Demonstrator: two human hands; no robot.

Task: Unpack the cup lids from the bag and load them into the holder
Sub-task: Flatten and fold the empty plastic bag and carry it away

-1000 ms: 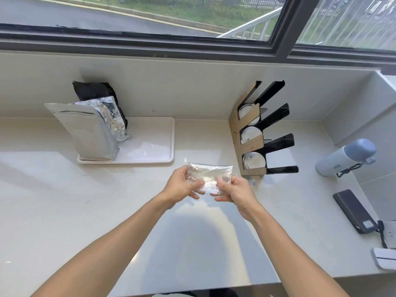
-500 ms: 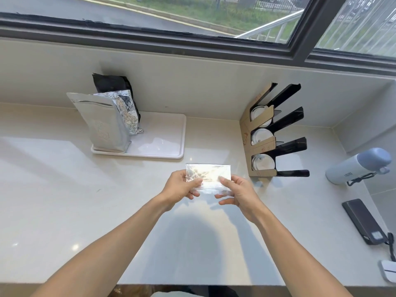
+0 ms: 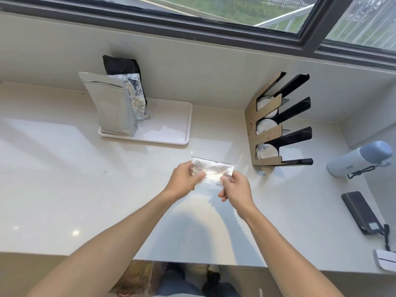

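Got the bag (image 3: pixel 211 172) up in front of me, pinched between both hands over the middle of the surface (image 3: pixel 64 179). It's clear, crinkly plastic and catching so much glare I can't tell what's inside. My left hand (image 3: pixel 184 182) has its thumb and fingers closed on the left edge, my right hand (image 3: pixel 235 189) is pinched onto the lower right corner, and the bag sits stretched flat between them, off the surface.

The holder (image 3: pixel 276 123) stands just right of the bag, back against the wall: brown cardboard front, black slanted dividers, three slots stacked up. Each slot has white lids (image 3: pixel 265 152) showing in it.

Off to the left near the wall there's a white tray (image 3: pixel 171 127) with a silver pouch (image 3: pixel 111 106) standing at its left end, and a crumpled foil bag (image 3: pixel 136 93) and a black bag (image 3: pixel 121 66) tucked behind that.

Far right, a pale blue bottle (image 3: pixel 360 159) lies on its side near the corner, with a dark phone (image 3: pixel 362 215) flat on the surface nearer to me.

The surface is pale, glossy stone, running into a plain light wall, with a dark-framed window (image 3: pixel 192 24) above looking out on grass and a railing. Big patch of sunlight on the left side, my shadow down the middle.
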